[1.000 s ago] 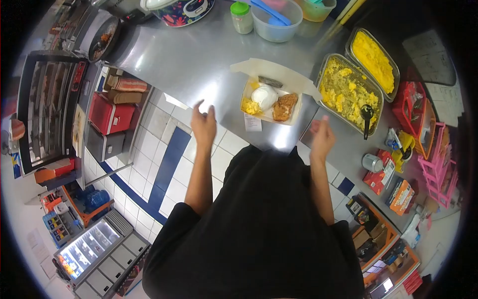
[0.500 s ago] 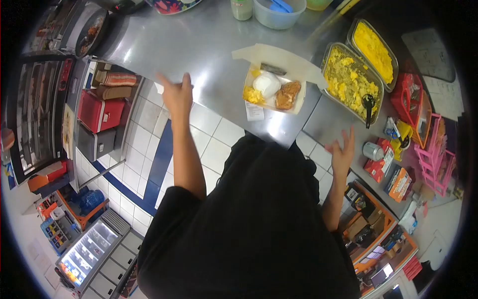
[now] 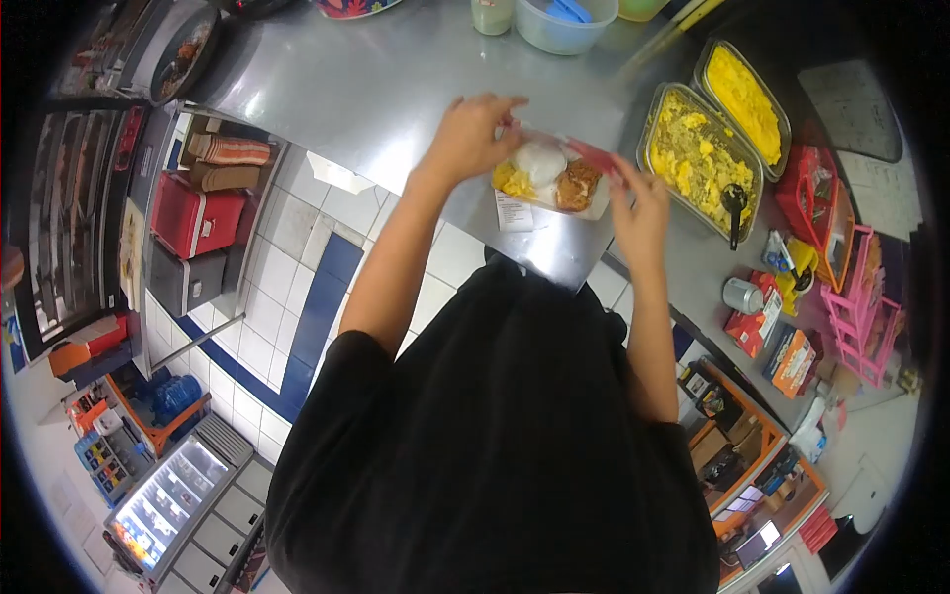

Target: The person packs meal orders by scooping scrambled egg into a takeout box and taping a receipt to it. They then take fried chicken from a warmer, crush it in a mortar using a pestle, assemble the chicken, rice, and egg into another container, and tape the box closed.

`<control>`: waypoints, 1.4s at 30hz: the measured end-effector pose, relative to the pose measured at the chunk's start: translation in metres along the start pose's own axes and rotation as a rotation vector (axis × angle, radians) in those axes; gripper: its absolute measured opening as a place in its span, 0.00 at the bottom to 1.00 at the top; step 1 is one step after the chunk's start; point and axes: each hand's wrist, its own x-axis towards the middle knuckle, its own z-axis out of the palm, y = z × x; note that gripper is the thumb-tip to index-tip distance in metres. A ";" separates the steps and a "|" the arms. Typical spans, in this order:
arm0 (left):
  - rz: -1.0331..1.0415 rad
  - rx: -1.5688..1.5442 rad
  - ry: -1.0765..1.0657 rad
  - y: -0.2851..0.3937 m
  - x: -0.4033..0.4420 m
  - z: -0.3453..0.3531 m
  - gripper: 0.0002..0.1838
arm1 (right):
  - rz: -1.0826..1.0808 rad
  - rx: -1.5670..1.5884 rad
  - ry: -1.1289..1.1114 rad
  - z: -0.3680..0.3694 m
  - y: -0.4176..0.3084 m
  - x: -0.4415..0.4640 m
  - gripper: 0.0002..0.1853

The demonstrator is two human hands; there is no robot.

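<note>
A paper takeout food box point(image 3: 594, 209) sits near the counter's front edge. Inside are a white mound of rice point(image 3: 539, 161), yellow scrambled egg point(image 3: 513, 181) and a browned fried piece point(image 3: 576, 186). Its red-backed lid point(image 3: 592, 156) stands partly raised, tilted over the far side of the food. At the lid's left end my left hand point(image 3: 473, 139) is closed on the edge with bent fingers. My right hand point(image 3: 641, 210) pinches the lid's right corner. A printed paper slip point(image 3: 515, 214) pokes out from beneath the box.
Two metal trays of yellow food point(image 3: 693, 168) stand to the right, a black spoon point(image 3: 733, 213) in the nearer one. A plastic tub point(image 3: 560, 38) and a jar point(image 3: 491, 16) are at the back. A can point(image 3: 741, 295) rests at the right.
Both hands have come from wide apart and open to the box's lid. The lid, laid back before, is now lifted toward me, its red outside showing.
</note>
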 end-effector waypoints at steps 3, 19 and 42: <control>0.157 0.051 0.140 -0.031 -0.021 0.061 0.34 | -0.156 0.055 0.134 0.045 0.014 -0.027 0.35; -0.350 -0.322 0.441 -0.024 -0.043 0.091 0.18 | 0.243 0.780 -0.108 0.012 0.008 0.003 0.22; -0.355 -0.036 0.115 -0.004 -0.024 0.062 0.22 | 0.405 0.070 -0.215 0.048 0.034 0.029 0.28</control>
